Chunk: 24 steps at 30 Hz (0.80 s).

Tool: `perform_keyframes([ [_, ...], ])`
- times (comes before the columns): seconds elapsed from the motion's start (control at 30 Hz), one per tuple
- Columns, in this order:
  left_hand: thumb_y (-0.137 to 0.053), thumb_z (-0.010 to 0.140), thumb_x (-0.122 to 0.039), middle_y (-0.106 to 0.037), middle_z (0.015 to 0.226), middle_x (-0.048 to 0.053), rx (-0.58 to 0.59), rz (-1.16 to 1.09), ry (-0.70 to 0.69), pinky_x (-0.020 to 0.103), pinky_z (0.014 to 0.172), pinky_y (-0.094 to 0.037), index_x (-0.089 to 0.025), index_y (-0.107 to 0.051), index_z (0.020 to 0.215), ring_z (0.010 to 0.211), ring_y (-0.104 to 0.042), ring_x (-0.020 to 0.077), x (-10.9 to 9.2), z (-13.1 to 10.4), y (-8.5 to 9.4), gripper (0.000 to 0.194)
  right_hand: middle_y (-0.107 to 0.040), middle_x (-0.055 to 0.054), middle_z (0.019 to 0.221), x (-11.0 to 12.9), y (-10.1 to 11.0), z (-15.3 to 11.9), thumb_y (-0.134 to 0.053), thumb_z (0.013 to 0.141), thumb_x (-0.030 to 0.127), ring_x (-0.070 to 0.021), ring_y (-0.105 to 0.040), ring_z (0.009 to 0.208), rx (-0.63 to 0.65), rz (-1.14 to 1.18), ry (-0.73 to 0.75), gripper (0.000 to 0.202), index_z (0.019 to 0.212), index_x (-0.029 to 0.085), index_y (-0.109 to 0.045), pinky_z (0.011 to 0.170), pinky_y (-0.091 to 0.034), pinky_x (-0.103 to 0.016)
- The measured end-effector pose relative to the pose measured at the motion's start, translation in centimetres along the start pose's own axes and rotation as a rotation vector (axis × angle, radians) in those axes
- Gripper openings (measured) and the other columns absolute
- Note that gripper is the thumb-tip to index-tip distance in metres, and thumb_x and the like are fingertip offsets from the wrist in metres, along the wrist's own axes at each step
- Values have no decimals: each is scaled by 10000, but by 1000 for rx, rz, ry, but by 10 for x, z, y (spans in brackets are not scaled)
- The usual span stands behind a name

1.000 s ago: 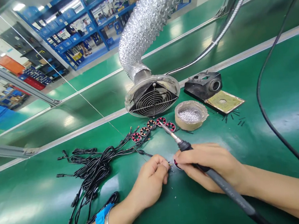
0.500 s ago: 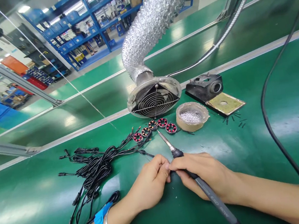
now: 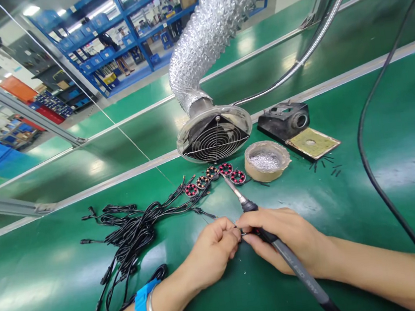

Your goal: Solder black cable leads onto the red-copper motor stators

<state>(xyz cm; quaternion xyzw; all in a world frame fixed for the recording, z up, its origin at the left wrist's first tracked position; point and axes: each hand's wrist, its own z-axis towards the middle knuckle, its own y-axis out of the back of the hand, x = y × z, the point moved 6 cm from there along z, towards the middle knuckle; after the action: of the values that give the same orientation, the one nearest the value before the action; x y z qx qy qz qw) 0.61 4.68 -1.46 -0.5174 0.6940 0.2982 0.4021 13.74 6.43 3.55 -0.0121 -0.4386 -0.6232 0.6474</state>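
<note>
My right hand (image 3: pixel 287 236) is closed around a soldering iron (image 3: pixel 294 260), its metal tip pointing up and away over the bench toward several small ring-shaped coils (image 3: pixel 237 177) with red or copper windings. Beneath the iron, the thumb and forefinger of that hand also touch a small dark part (image 3: pixel 254 231) with a hint of red, mostly hidden. My left hand (image 3: pixel 216 247) is pinched closed right beside the right fingertips. What lies in its pinch is too small and covered to name. Left of it spreads a bundle of black cables (image 3: pixel 137 233) with connectors.
Behind the coils hangs a round fume extractor (image 3: pixel 215 137) on a silver duct (image 3: pixel 205 41). A tub of metal shavings (image 3: pixel 268 163) and an iron stand with a yellow sponge (image 3: pixel 313 143) are to the right. The iron's black cord (image 3: pixel 371 166) loops down the right side.
Both hands have shifted slightly right, the iron moving a little up and right with them. A small part now shows between the fingertips, which are slightly farther apart.
</note>
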Motion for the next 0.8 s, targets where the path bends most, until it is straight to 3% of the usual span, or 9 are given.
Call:
perform_keyframes([
  [0.13, -573, 782, -653, -317, 499, -104, -16, 23, -18, 226, 440, -171, -215, -402, 680, 452, -221, 71, 2, 0, 1, 481, -653, -8, 833, -5, 1, 2, -466, 832, 82, -125, -626, 655, 76, 42, -62, 295, 1097, 208, -502, 604, -518, -220],
  [0.53, -565, 809, -592, -289, 510, -107, -35, 36, -19, 217, 453, -175, -211, -412, 699, 466, -209, 72, 4, 1, 4, 425, -612, 19, 753, -6, -3, 0, -429, 828, 55, -93, -561, 541, 68, 98, -114, 296, 1068, 209, -506, 536, -476, -190],
  [0.67, -577, 794, -591, -289, 509, -108, -26, 24, 1, 215, 451, -173, -214, -399, 691, 464, -214, 71, 3, 1, 3, 429, -619, 44, 746, -15, -5, -1, -467, 833, 66, -64, -477, 453, 128, 223, -271, 278, 1065, 218, -477, 466, -410, -173],
  [0.8, -597, 770, -624, -300, 515, -107, -30, 2, 12, 216, 449, -165, -215, -397, 695, 460, -223, 68, 2, 1, 3, 461, -636, 44, 757, -25, -5, -1, -490, 825, 83, -71, -499, 509, 139, 332, -435, 286, 1073, 223, -461, 495, -407, -171],
])
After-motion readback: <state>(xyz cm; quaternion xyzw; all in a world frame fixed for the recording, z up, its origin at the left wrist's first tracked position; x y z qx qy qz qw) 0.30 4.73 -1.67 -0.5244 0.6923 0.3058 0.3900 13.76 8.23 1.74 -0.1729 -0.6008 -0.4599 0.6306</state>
